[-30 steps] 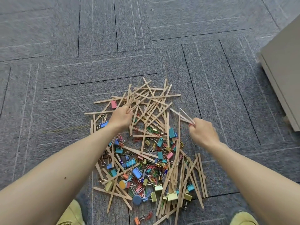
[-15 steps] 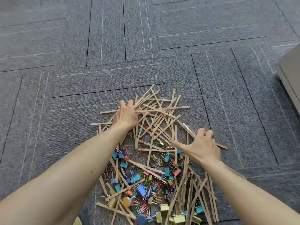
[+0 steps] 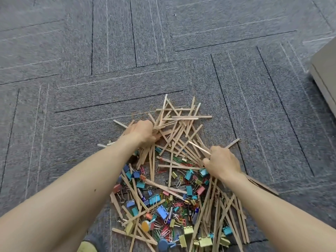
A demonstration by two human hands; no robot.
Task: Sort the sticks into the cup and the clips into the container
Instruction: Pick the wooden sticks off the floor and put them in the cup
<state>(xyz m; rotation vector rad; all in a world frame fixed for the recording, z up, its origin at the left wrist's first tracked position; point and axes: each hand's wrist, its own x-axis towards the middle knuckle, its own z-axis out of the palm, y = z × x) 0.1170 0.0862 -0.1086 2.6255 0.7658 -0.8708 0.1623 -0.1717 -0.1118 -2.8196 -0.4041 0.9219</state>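
While both hands work at the pile of clips (image 3: 154, 199) on the carpet (image 3: 91, 97), the head view shows the left hand (image 3: 143, 132), fingers curled round a bunch of sticks (image 3: 181, 124) at the pile's far side. The right hand (image 3: 222, 164), at the pile's right edge, clenches a few more. Neither cup nor container is in view. It seems best to gather the sticks parallel, lift them level and shake off snagged clips.
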